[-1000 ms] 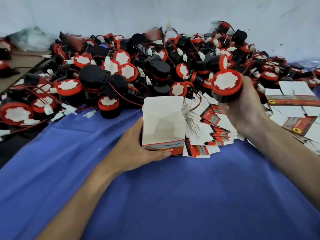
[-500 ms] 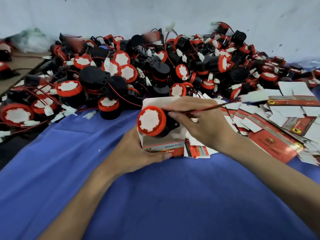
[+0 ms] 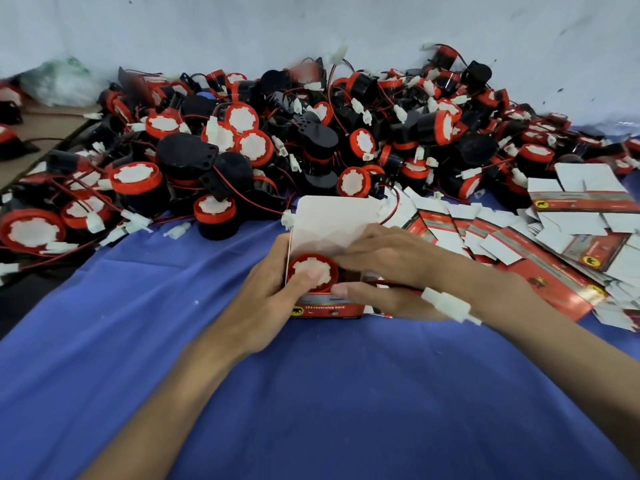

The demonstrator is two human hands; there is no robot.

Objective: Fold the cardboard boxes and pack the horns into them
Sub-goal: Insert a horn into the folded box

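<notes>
A small red-and-white cardboard box (image 3: 325, 220) stands open on the blue cloth, its white flap raised. A red-and-black horn (image 3: 311, 271) sits inside it, round white face toward me. My left hand (image 3: 266, 296) grips the box's left side, thumb pressing on the horn's face. My right hand (image 3: 388, 268) lies across the box's right side, fingers over the opening and thumb at the box's front edge. The horn's red wire with its white connector (image 3: 446, 306) trails out over my right wrist.
A large heap of loose horns (image 3: 277, 133) with red wires fills the back of the blue cloth (image 3: 311, 393). Flat unfolded boxes (image 3: 561, 237) lie spread at the right. A white wall (image 3: 346, 26) stands behind. A plastic bag (image 3: 59, 81) sits at far left.
My right hand carried a horn from the pile to the box and pushed it in. The horn now sits down inside, with its wire trailing over my right wrist.
</notes>
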